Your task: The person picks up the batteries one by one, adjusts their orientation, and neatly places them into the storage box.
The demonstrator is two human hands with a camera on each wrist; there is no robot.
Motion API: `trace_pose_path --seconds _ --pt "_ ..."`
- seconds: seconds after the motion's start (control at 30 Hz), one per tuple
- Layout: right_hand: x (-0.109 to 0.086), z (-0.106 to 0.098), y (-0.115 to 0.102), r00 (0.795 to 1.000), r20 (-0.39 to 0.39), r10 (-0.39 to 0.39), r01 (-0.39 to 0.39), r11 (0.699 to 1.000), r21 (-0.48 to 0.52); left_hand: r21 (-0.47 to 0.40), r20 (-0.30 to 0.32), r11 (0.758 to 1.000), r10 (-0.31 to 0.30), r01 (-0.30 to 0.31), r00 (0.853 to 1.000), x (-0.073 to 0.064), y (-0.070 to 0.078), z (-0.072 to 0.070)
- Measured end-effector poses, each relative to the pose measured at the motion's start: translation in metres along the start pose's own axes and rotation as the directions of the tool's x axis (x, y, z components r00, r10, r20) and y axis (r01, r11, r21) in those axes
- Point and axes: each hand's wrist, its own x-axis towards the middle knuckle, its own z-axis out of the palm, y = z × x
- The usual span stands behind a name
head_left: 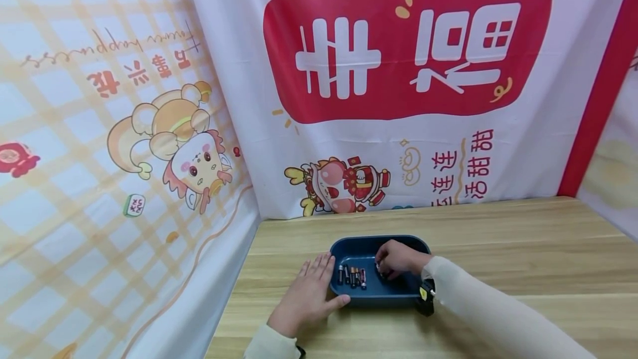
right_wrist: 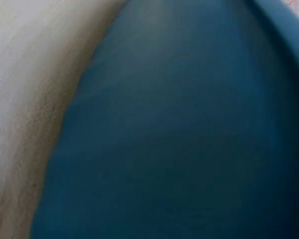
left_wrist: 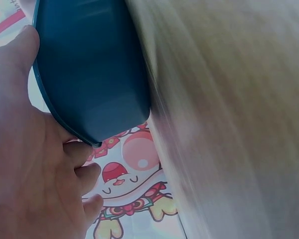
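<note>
A dark blue rectangular bin (head_left: 384, 299) stands on the table. Several batteries (head_left: 355, 277) lie side by side in its left half, mostly dark with some copper-coloured ends. My left hand (head_left: 310, 291) rests against the bin's left end, fingers extended and thumb along the near side; the left wrist view has this hand (left_wrist: 40, 164) at the rim of the bin (left_wrist: 94, 69). Inside the right half, my right hand (head_left: 396, 259) has its fingers bent down and pinches a small dark battery (head_left: 379, 268), largely hidden by the fingers. Only the blurred bin wall (right_wrist: 164, 119) fills most of the right wrist view.
The wooden table (head_left: 523, 259) extends around the bin, mostly to the right. A white printed cloth (head_left: 239, 71) hangs behind the table's far edge, and a checked cloth (head_left: 60, 226) hangs along the left side.
</note>
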Motion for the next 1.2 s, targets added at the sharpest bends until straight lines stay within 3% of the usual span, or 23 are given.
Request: trace_pose_path --seconds 0.6,1.2 --pt "0.018 0.016 -0.006 1.000 0.012 0.022 -0.022 0.998 -0.060 -0.022 0.008 1.000 -0.008 0.008 1.000 0.002 -0.002 0.001" --pt "0.024 0.025 -0.004 1.000 -0.018 0.025 -0.026 0.997 -0.074 -0.058 0.013 0.998 -0.006 0.007 1.000 0.002 -0.001 -0.001"
